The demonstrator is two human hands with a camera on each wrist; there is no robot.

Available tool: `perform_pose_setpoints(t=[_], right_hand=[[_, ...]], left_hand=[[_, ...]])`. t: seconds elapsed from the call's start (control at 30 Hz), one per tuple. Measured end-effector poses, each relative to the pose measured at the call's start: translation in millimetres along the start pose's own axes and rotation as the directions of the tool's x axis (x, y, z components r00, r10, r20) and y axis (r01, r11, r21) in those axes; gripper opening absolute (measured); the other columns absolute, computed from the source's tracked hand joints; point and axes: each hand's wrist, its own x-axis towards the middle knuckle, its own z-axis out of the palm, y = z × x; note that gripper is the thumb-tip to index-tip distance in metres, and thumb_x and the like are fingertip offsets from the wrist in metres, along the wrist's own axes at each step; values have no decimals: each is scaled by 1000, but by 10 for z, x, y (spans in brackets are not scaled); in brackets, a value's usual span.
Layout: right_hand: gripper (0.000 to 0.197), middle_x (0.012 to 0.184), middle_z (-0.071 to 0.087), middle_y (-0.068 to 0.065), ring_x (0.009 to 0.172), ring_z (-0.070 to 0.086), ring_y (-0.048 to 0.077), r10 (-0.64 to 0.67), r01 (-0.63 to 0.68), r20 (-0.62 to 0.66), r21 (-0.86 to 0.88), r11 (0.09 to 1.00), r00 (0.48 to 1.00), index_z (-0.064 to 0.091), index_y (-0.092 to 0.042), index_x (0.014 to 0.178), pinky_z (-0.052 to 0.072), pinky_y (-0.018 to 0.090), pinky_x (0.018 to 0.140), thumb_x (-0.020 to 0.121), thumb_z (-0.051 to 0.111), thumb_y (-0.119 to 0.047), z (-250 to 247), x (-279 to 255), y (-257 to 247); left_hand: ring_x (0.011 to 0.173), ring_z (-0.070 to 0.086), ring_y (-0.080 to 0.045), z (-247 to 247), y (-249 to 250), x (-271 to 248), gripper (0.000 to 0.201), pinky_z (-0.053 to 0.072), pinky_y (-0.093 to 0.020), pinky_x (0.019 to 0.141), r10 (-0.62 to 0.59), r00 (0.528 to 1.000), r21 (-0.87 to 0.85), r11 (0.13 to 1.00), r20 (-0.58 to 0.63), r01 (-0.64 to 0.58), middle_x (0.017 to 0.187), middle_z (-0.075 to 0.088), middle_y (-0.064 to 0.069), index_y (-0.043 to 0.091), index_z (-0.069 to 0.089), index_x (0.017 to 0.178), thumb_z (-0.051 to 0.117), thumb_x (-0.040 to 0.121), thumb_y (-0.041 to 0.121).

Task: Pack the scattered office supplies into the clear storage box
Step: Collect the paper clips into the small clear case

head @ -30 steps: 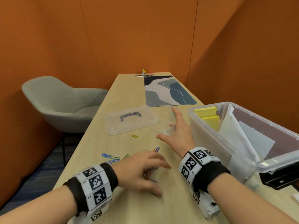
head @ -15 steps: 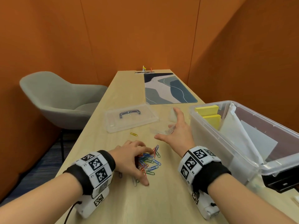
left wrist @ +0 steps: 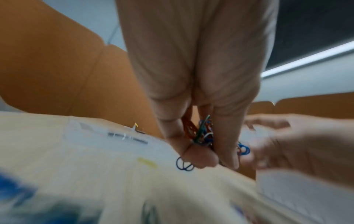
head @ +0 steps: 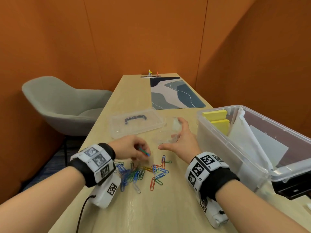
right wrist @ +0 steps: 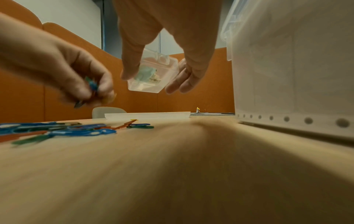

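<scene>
Several coloured paper clips (head: 144,172) lie in a loose heap on the wooden table (head: 165,207). My left hand (head: 134,148) hovers just beyond the heap and pinches a bunch of clips (left wrist: 203,134) between thumb and fingers. My right hand (head: 180,140) holds a small clear plastic case (right wrist: 153,72) off the table, thumb on one side and fingers on the other. The large clear storage box (head: 235,145) stands at the right with yellow sticky-note pads (head: 217,118) and white paper (head: 262,145) inside.
The storage box's clear lid (head: 136,122) with a dark handle lies flat beyond the hands. A patterned desk mat (head: 175,93) covers the far end of the table. A grey chair (head: 64,106) stands at the left. Orange walls enclose the table.
My left hand swept the clips into a heap, then lifted away from it with a bunch pinched in its fingers. The right hand raised the small case off the table.
</scene>
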Motion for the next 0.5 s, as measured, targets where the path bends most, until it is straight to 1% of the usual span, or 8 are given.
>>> perform_pose_setpoints(t=[0.07,0.13,0.2,0.27,0.3,0.37,0.43,0.5], right_hand=[[114,107,61,10,97,56,16,-10,10,15,14,1000,1000,19,-28,144,40,21,85,54,90,-25,-3,-4,-7],[113,98,57,3,86,54,9,-39,36,49,44,998,998,21,-30,143,41,17,76,53,90,-24,17,-13,-21],[111,93,56,-5,86,55,4,-81,75,66,82,994,995,22,-34,141,42,14,72,53,90,-23,45,-16,-20],[107,90,53,-11,91,57,9,-104,94,69,130,987,992,23,-36,140,43,19,78,56,88,-20,54,-15,-17],[105,91,52,-13,91,57,11,-115,104,65,151,983,991,24,-36,140,44,22,81,58,87,-19,57,-12,-12],[102,99,57,-8,95,61,16,-147,135,57,175,975,987,25,-36,139,49,28,87,59,86,-17,55,-14,-3],[97,100,57,-5,97,64,20,-167,155,54,182,971,984,29,-38,135,51,34,91,59,86,-18,61,-11,5],[88,93,53,-6,96,65,22,-177,165,48,183,969,983,33,-43,126,51,38,92,58,85,-20,75,-1,23]], left_hand=[[54,56,1,-169,127,25,18,51,-14,58,37,994,-82,996,-108,-46,73,61,3,21,65,82,69,80,3],[58,55,-3,-307,317,70,18,50,-11,56,86,977,-137,984,-195,-113,74,60,2,19,65,84,68,81,2],[63,54,-7,-356,522,147,15,49,-11,58,133,967,-120,980,-216,-162,75,61,4,18,66,87,68,81,4],[69,56,-10,-318,688,216,15,50,-15,63,162,973,6,987,-165,-163,79,62,4,16,67,94,70,81,9],[73,58,-12,-281,735,242,19,50,-18,69,165,977,87,984,-133,-154,84,64,3,15,67,98,71,80,11],[89,62,-16,-221,773,258,27,49,-25,81,162,979,190,972,-121,-138,101,66,1,15,66,103,74,78,14],[97,61,-15,-236,750,191,32,47,-24,82,173,967,180,974,-190,-139,109,65,4,15,66,107,75,76,17],[92,60,-13,-329,653,61,34,46,-19,78,137,946,94,989,-295,-114,105,64,5,17,66,107,77,75,18]])
